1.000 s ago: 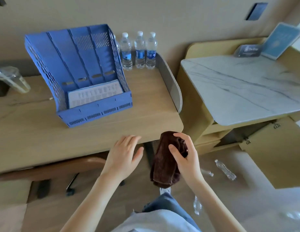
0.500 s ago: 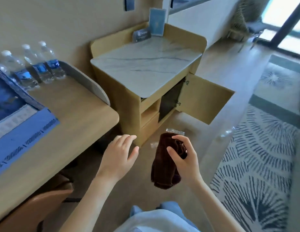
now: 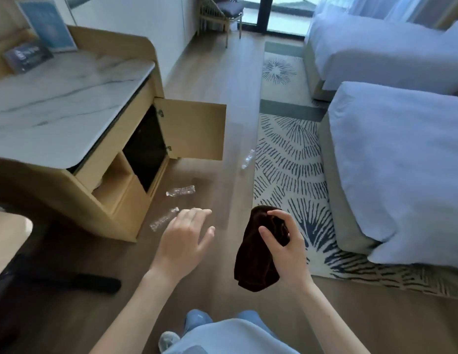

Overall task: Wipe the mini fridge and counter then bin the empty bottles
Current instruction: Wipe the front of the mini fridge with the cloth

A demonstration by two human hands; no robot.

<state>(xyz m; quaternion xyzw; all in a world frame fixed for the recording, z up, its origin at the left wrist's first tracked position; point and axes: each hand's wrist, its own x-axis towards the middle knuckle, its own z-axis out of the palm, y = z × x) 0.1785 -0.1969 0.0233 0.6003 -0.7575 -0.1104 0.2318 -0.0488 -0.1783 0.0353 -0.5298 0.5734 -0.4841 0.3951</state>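
brown cloth (image 3: 256,264) as before in right hand (image 3: 290,251), beds (image 3: 401,162) now in view

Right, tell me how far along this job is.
Done: the door stands open, fridge exposed. In hand: the right grip holds the cloth, off any surface. Left: fridge and counter, wiped or not I cannot tell; three bottles lie on the floor, no bin in view.
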